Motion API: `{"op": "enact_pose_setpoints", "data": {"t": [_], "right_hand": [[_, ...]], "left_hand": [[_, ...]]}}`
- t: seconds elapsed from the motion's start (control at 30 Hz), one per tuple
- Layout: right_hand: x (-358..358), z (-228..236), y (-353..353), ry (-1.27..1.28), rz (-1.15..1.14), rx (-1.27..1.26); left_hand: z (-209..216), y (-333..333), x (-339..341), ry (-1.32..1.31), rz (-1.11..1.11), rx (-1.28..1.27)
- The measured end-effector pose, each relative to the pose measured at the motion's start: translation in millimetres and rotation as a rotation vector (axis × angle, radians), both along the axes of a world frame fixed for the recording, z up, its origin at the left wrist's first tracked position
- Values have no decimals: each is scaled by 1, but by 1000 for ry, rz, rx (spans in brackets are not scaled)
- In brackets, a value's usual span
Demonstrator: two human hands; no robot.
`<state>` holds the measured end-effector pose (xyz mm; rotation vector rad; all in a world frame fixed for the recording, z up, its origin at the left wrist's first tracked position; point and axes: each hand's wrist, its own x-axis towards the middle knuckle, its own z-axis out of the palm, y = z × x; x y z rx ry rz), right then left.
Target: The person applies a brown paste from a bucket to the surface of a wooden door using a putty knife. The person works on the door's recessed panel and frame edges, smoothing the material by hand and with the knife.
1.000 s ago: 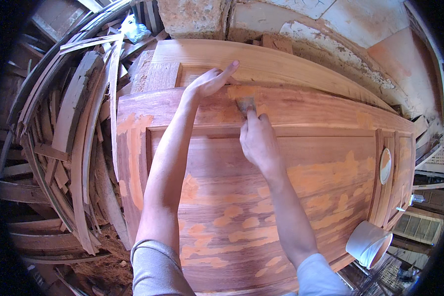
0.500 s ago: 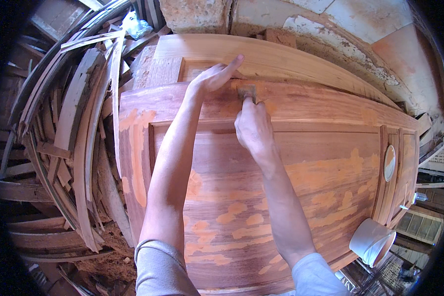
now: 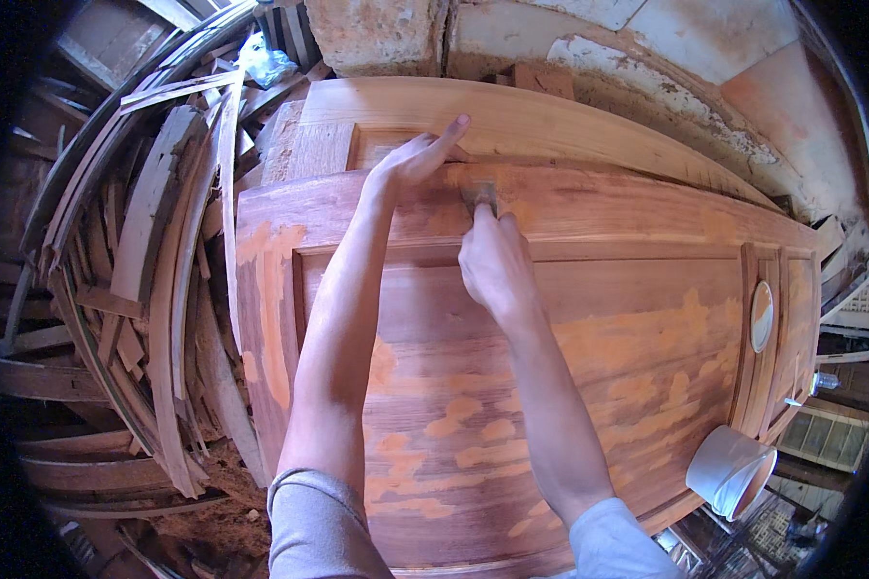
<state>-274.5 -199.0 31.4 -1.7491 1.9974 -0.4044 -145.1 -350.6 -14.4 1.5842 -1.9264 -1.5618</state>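
A brown wooden panel door (image 3: 434, 333) lies flat before me, patched with orange filler. My right hand (image 3: 497, 256) is closed round a putty knife (image 3: 479, 192), whose flat blade touches the door's far rail near a filler smear. Most of the knife's handle is hidden in the fingers. To its left, my left hand (image 3: 417, 159) rests at the door's far edge. One digit sticks out up and to the right, and the other fingers are partly hidden.
A paler wooden panel (image 3: 425, 104) lies just beyond the door. A white bucket (image 3: 722, 473) stands at the right near edge, and a round white lid (image 3: 762, 317) lies on the door. Scrap wood (image 3: 154, 261) is heaped at the left, and a stained wall (image 3: 647, 92) rises behind.
My right hand has drawn the putty knife slightly toward me and a touch left along the rail. The left hand stays at the far edge. The whole view has shifted a little.
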Motion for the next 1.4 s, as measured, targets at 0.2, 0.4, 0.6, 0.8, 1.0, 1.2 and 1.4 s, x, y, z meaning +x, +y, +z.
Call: {"op": "enact_pose_setpoints", "data": {"t": [0.2,0.4,0.6,0.8,1.0,1.2,1.4], "right_hand": [[-8,-4,-2,-79,-36,-63],[6,-18,-4,-29,-69,-91],[8,-15,-9,-10,-43,-61],[2,1,7,-91,-41,-81],[5,-16,-3,-31,-54,-75],[4,-13,-7,-13,-43,-14],[1,4,2,-77,-30,-15]], "left_hand": [[4,4,2,-7,37,-103],[9,2,0,-9,32,-90],[-1,1,3,65,-4,-58],[5,-1,2,13,36,-45],[4,0,0,38,16,-90],[6,0,-4,59,21,-7],[-1,-4,3,54,9,2]]}}
